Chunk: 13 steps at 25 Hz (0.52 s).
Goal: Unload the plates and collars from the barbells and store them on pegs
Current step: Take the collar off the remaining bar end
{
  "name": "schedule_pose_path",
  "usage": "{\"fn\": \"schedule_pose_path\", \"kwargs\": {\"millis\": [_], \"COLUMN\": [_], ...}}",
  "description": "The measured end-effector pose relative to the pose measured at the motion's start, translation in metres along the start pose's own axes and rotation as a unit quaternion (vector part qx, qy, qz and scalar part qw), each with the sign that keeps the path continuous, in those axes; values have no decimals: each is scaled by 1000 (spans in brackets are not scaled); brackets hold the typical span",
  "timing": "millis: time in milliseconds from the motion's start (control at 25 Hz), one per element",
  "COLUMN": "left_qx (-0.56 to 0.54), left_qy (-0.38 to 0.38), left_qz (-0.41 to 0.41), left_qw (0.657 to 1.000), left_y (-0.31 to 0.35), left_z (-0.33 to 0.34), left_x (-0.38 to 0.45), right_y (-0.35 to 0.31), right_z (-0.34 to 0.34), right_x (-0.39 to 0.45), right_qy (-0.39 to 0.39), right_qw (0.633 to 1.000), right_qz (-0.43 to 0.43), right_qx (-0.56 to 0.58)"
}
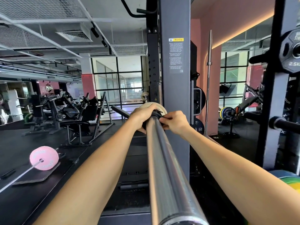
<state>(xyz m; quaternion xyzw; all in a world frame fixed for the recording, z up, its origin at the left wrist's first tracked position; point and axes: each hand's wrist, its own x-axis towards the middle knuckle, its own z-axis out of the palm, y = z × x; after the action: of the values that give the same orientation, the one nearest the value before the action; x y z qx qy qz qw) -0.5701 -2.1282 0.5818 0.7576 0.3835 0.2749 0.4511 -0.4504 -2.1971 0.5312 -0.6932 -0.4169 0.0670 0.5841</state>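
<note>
A steel barbell sleeve point(164, 168) runs from the bottom of the view away from me to the rack. A black collar point(156, 113) sits on it against a small cream plate point(159, 106). My left hand point(142, 114) wraps the collar from the left, fingers over its top. On the collar's right side my right hand point(174, 121) pinches its lever. A second cream plate point(144, 95) shows at the bar's far end.
A grey rack upright point(176, 88) rises just behind the plate. Black plates hang on pegs at the right point(290, 51) and behind the upright point(199, 126). A pink plate on another barbell point(44, 158) lies on the floor at left. Benches and machines point(78, 117) fill the left.
</note>
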Motion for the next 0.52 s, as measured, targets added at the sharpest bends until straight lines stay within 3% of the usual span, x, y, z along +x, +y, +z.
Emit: {"fn": "schedule_pose_path", "kwargs": {"millis": [360,520], "left_qx": [-51,-55], "left_qy": [-34,-44], "left_qz": [60,35], "left_qw": [996,997], "left_y": [-28,-43], "left_z": [-15,-31], "left_x": [-24,-48], "right_y": [-4,-19], "right_z": [-1,-11], "right_x": [-12,-40], "right_qy": [-27,-72], "right_qw": [997,997], "right_qz": [-10,25], "right_qx": [-69,22]}}
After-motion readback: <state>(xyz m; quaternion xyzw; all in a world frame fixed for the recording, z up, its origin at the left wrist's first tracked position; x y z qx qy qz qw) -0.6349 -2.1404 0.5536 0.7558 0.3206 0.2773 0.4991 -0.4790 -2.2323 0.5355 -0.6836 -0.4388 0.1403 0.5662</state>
